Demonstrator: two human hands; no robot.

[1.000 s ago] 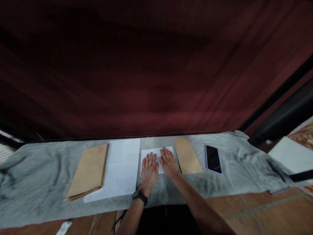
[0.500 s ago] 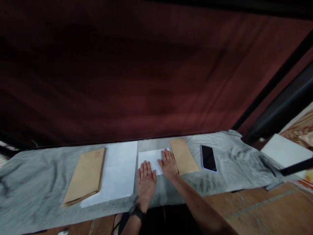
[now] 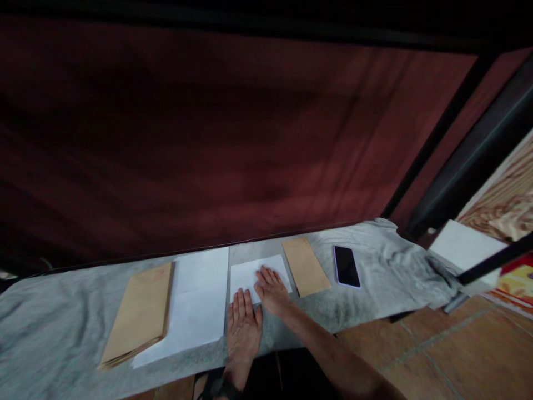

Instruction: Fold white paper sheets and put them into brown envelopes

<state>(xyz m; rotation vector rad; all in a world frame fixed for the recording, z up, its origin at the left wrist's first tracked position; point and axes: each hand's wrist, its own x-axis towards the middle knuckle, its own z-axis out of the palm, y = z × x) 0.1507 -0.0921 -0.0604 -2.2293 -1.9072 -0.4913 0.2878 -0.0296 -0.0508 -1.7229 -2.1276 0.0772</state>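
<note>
A folded white paper [image 3: 250, 271] lies on the grey cloth [image 3: 54, 316] in front of me. My right hand [image 3: 272, 289] rests flat on its near right part, fingers stretched out. My left hand [image 3: 242, 328] lies flat and open just below the paper's near edge, fingertips touching it. A single brown envelope [image 3: 305, 265] lies right of the paper. Left of it is a stack of white sheets [image 3: 195, 303], then a stack of brown envelopes [image 3: 139, 314].
A dark phone [image 3: 346, 266] lies face up right of the single envelope. A dark red curtain [image 3: 208, 139] hangs behind the cloth. Tiled floor [image 3: 449, 355] shows at the near right, with a white board [image 3: 462, 247] and a dark bar at the far right.
My left hand has slid back toward me, off the folded paper to its near edge. My right hand stays on the paper, shifted slightly toward me. The camera view has tilted.
</note>
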